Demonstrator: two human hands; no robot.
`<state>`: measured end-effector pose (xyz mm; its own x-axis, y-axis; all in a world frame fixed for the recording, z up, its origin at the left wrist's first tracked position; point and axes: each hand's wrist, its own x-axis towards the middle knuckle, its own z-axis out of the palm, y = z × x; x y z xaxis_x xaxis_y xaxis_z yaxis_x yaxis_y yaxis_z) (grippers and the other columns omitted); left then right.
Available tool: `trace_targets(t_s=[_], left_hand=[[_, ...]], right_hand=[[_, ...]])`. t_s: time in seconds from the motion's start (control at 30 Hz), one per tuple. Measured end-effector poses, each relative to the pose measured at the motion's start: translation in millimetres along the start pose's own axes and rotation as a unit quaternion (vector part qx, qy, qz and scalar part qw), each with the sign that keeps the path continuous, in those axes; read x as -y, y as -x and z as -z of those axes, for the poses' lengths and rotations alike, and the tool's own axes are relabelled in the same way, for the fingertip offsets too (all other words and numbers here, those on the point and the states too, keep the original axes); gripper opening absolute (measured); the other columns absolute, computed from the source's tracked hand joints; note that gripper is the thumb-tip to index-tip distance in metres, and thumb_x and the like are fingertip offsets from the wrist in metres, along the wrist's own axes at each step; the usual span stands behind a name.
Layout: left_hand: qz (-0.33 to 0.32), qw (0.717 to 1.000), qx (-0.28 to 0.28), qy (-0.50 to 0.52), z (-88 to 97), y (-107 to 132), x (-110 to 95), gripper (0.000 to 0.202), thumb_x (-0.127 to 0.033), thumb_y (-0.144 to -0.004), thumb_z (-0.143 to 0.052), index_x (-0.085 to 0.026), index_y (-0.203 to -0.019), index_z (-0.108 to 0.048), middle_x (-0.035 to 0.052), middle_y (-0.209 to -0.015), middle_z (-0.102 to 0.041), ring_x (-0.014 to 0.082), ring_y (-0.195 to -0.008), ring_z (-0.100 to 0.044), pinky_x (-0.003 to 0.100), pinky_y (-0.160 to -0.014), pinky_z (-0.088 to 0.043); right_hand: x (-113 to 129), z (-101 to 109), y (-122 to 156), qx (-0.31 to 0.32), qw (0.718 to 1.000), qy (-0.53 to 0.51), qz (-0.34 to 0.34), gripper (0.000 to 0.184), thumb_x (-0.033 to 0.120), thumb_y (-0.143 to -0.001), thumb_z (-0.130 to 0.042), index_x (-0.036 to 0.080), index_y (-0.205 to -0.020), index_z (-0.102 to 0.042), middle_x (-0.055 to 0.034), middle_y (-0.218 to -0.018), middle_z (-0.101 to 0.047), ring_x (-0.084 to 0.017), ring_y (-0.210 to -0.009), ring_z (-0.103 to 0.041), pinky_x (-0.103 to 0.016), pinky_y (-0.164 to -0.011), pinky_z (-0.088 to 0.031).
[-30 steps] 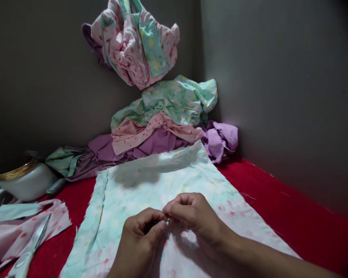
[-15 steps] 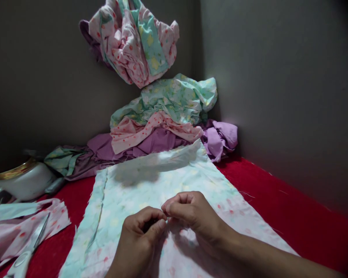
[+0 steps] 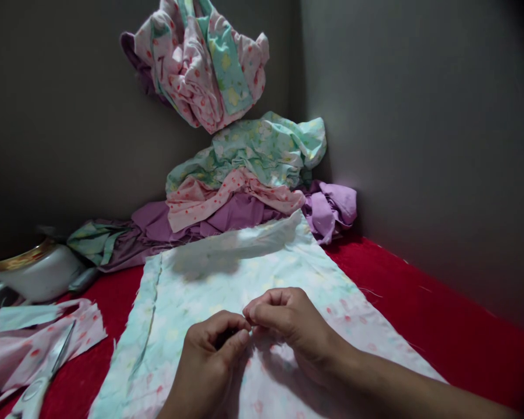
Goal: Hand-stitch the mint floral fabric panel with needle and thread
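Note:
A pale cloth [image 3: 192, 297], mint green with yellow flowers at the far part and pink with red dots nearer me, lies spread before me. Over the line where the two colours meet, my left hand [image 3: 213, 355] is closed, thumb and forefinger pinched together. Right beside it, my right hand [image 3: 288, 323] pinches too, its fingertips almost touching the left ones. Whatever sits between the fingertips is too small to make out. Loose threads show along the cloth's frayed edges.
White-handled scissors [image 3: 48, 372] rest on a pink dotted scrap [image 3: 85, 329] at left. Behind stands a white cup with a gold rim [image 3: 39, 273]. Purple [image 3: 244, 209] and green floral fabric [image 3: 266, 145] is heaped by the wall. A fabric bundle [image 3: 196, 70] hangs above. Red cloth [image 3: 419, 302] covers the surface.

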<state>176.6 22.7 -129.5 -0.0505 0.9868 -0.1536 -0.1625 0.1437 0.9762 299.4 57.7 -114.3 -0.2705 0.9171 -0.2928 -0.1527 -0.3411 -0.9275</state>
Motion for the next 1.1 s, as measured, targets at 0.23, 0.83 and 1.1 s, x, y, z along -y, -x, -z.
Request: trace_targets(t_s=[0.23,0.83,1.1], left_hand=[[-0.002,1.0,-0.002,0.01,-1.2,0.6,-1.3,0.003,-0.01,-0.061,-0.065,-0.013,-0.059,-0.065,-0.0006,-0.054,-0.055,0.0103,-0.054,-0.044,0.02,-0.051,-0.035],[0.005,1.0,-0.005,0.013,-2.6,1.7,0.2,0.003,-0.01,-0.061,-0.064,-0.012,-0.06,-0.064,-0.0003,-0.056,-0.055,0.0104,-0.056,-0.043,0.021,-0.052,-0.034],[0.0,1.0,-0.015,-0.01,-2.5,1.3,-1.5,0.003,-0.011,-0.059,-0.064,-0.013,-0.057,-0.065,0.0,-0.054,-0.055,0.0112,-0.055,-0.044,0.021,-0.051,-0.034]], right_hand=[[-1.2,0.8,-0.7,0.0,1.0,0.004,0.003,0.009,0.02,-0.053,-0.055,0.011,-0.053,-0.057,-0.0002,-0.048,-0.05,-0.006,-0.043,-0.037,-0.021,-0.042,-0.025],[-1.4,0.7,-1.0,-0.003,1.0,0.017,0.008,0.011,0.02,-0.055,-0.054,0.01,-0.056,-0.059,-0.001,-0.049,-0.05,-0.007,-0.044,-0.038,-0.021,-0.043,-0.025],[-0.4,0.1,0.7,-0.007,1.0,0.014,0.012,0.009,0.019,-0.054,-0.054,0.011,-0.053,-0.057,-0.0013,-0.05,-0.051,-0.006,-0.045,-0.037,-0.021,-0.043,-0.024]])
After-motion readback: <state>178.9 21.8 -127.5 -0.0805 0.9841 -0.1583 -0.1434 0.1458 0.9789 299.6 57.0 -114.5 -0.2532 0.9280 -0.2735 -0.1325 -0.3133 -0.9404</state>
